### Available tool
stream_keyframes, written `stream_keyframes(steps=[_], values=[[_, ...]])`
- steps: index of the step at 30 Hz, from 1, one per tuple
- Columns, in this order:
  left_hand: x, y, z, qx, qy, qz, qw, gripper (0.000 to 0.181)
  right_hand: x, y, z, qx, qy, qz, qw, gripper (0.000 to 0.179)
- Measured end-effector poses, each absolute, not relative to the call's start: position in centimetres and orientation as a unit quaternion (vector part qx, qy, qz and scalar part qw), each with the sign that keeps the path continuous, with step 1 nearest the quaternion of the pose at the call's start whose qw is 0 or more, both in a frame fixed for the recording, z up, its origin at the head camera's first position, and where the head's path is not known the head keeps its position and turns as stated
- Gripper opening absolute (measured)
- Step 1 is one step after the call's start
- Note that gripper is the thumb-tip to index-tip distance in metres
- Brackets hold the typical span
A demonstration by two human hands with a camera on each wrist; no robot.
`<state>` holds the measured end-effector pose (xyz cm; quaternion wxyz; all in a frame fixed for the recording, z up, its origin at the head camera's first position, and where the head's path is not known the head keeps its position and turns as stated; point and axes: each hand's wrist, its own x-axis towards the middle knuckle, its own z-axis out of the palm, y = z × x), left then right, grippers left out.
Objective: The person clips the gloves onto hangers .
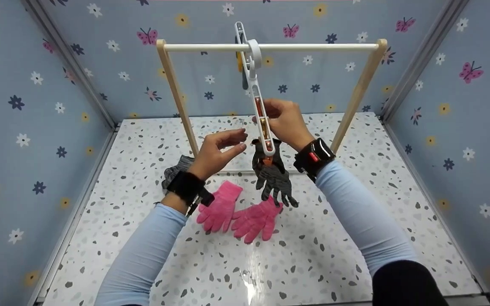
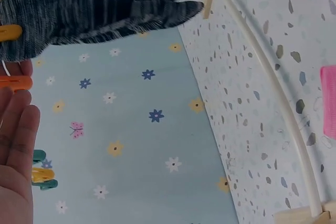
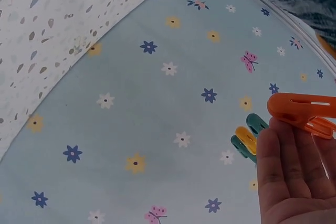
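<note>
A white clip hanger (image 1: 254, 90) hangs from the white rod (image 1: 313, 47), its long frame pointing toward me. A dark grey knit glove (image 1: 275, 180) dangles fingers-down under its near end, where an orange clip (image 1: 268, 161) shows. My left hand (image 1: 219, 151) is just left of the hanger, fingers extended and apart from it in the head view. On the other side, my right hand (image 1: 288, 123) is close against the hanger, fingertips partly hidden behind it. In the right wrist view, loosely straight fingers (image 3: 273, 166) meet an orange clip (image 3: 302, 106); the thumb is hidden.
Two pink gloves (image 1: 253, 221) lie on the speckled table (image 1: 304, 263). Another grey glove (image 1: 178, 170) is partly behind my left wrist. Wooden legs (image 1: 360, 95) hold the rod up. Green and yellow clips (image 3: 245, 139) hang farther along the hanger. Flowered walls enclose three sides.
</note>
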<state>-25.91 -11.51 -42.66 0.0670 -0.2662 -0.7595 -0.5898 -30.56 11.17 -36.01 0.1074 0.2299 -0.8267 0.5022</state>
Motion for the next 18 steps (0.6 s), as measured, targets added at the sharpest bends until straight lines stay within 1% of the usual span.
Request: stream_keyframes(steps=[7,18], values=[[-26.1,-11.7,-44.2,-0.261,-0.78,-0.567,0.043,0.042,-30.3,12.3,-35.9,0.228,-0.832,0.494,0.105,0.029],[-26.6,-11.4,-48.2,-0.261,-0.815,-0.518,-0.007,0.043,-30.3,14.6,-35.8,0.221,-0.826,0.514,0.074,0.031]])
